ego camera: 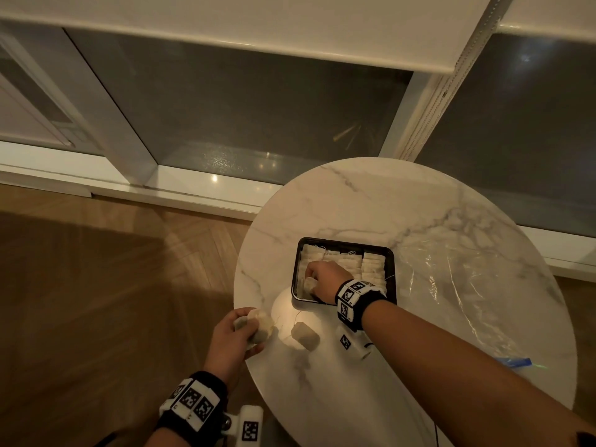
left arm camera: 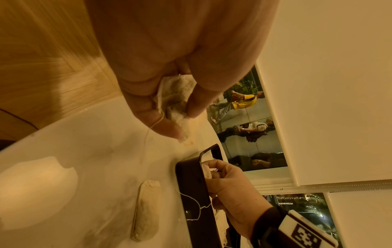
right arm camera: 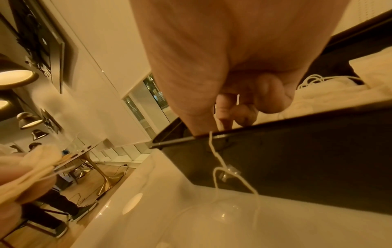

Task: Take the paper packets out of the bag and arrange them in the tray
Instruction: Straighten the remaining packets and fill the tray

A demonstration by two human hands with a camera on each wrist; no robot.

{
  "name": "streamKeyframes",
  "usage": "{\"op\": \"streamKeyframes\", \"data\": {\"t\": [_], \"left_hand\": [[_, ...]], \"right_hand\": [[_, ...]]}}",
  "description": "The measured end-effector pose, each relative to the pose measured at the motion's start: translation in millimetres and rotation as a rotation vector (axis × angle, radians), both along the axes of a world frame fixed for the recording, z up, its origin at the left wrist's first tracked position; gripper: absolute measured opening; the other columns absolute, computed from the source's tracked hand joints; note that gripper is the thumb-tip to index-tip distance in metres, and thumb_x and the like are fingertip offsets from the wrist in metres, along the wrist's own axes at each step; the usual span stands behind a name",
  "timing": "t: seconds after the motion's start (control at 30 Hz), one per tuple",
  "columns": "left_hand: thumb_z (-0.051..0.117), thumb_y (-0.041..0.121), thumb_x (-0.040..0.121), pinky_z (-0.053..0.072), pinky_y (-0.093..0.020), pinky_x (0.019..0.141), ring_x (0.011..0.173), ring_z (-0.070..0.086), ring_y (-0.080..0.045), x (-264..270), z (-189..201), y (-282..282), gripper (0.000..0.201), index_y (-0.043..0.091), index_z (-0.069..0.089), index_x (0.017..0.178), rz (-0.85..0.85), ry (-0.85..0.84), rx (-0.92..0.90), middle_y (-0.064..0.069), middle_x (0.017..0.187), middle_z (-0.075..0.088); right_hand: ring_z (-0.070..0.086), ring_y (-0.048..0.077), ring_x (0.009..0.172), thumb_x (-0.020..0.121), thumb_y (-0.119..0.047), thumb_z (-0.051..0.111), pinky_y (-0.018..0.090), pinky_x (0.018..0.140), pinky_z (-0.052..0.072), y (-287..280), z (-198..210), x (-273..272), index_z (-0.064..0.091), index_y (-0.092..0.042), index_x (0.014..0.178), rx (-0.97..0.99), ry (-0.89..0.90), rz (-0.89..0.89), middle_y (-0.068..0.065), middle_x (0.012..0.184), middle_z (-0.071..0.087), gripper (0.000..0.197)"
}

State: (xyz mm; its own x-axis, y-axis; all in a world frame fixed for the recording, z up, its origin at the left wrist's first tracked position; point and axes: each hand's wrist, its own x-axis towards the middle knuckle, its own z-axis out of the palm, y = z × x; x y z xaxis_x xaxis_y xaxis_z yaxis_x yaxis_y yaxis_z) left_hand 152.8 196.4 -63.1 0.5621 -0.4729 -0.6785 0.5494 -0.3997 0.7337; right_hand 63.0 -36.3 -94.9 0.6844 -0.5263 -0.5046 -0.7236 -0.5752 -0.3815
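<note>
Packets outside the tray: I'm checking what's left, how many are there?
3, maybe more hidden: one loose packet on the table, at least two packets in the left hand.

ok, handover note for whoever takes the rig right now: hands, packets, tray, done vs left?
Left hand: holds a small bunch of packets at the table's near-left edge.
Right hand: inside the black tray, pinching one packet at its near-left corner.
Done: rows of packets fill most of the tray.
Left: seat that packet, then the left-hand bunch and the loose packet lying on the table. The clear plastic bag lies flat right of the tray and looks empty.
</note>
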Motion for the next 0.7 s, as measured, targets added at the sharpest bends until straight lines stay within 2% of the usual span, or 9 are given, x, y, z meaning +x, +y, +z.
{"op": "streamKeyframes", "data": {"t": [0.13,0.23,0.3,0.37,0.47,0.6,0.7], "left_hand": [[0.061,0.009,0.096,0.059,-0.037,0.075,0.106,0.066,-0.033,-1.2,0.2,-0.8,0.015,0.015,0.067,0.109,-0.001,-0.009,-0.001,-0.014,0.116,0.066],[0.06,0.01,0.097,0.06,-0.038,0.078,0.107,0.066,-0.032,-2.1,3.0,-3.5,0.016,0.015,0.066,0.112,-0.007,0.004,-0.024,-0.013,0.117,0.066],[0.06,0.011,0.097,0.06,-0.037,0.079,0.108,0.066,-0.032,-2.4,3.8,-6.4,0.017,0.015,0.066,0.114,-0.019,0.018,-0.045,-0.013,0.119,0.065],[0.06,0.011,0.098,0.061,-0.034,0.076,0.107,0.067,-0.031,-4.1,6.6,-11.4,0.018,0.013,0.066,0.115,-0.019,0.037,-0.078,-0.014,0.12,0.065],[0.057,0.009,0.099,0.061,-0.031,0.072,0.102,0.069,-0.029,-8.7,11.3,-20.8,0.02,0.009,0.064,0.118,0.014,0.104,-0.158,-0.017,0.117,0.067],[0.052,0.009,0.101,0.062,-0.033,0.079,0.11,0.068,-0.033,-17.0,16.9,-33.0,0.027,0.003,0.06,0.126,-0.006,0.197,-0.278,-0.023,0.121,0.068],[0.048,0.01,0.103,0.06,-0.038,0.087,0.113,0.068,-0.032,-24.8,24.5,-41.1,0.028,0.004,0.059,0.127,-0.037,0.249,-0.356,-0.022,0.121,0.069]], "right_hand": [[0.062,0.024,0.101,0.078,-0.015,0.067,0.035,0.081,0.053,-0.2,0.7,-1.8,0.062,-0.03,0.108,-0.047,0.003,-0.005,0.0,0.114,0.064,0.034],[0.058,0.021,0.11,0.076,-0.023,0.073,0.037,0.088,0.052,-0.2,6.6,-8.0,0.06,-0.032,0.111,-0.042,-0.04,-0.091,-0.003,0.126,0.055,0.038],[0.054,0.019,0.114,0.079,-0.028,0.073,0.037,0.09,0.051,2.6,13.8,-15.3,0.058,-0.031,0.115,-0.062,-0.133,-0.204,-0.003,0.127,0.052,0.039],[0.057,0.015,0.105,0.084,-0.03,0.069,0.032,0.085,0.051,9.3,23.7,-23.8,0.06,-0.029,0.114,-0.031,-0.282,-0.342,-0.005,0.116,0.055,0.031],[0.062,0.013,0.085,0.088,-0.029,0.069,0.024,0.073,0.051,26.3,39.9,-36.4,0.066,-0.025,0.101,0.189,-0.474,-0.496,-0.006,0.096,0.064,0.013],[0.065,0.006,0.077,0.089,-0.022,0.072,0.024,0.072,0.054,55.6,58.4,-52.5,0.073,-0.015,0.097,0.531,-0.61,-0.524,0.008,0.094,0.073,0.011],[0.065,0.006,0.074,0.087,-0.02,0.074,0.02,0.068,0.053,72.9,57.8,-62.4,0.072,-0.012,0.099,0.602,-0.635,-0.504,0.005,0.087,0.072,0.014]]}}
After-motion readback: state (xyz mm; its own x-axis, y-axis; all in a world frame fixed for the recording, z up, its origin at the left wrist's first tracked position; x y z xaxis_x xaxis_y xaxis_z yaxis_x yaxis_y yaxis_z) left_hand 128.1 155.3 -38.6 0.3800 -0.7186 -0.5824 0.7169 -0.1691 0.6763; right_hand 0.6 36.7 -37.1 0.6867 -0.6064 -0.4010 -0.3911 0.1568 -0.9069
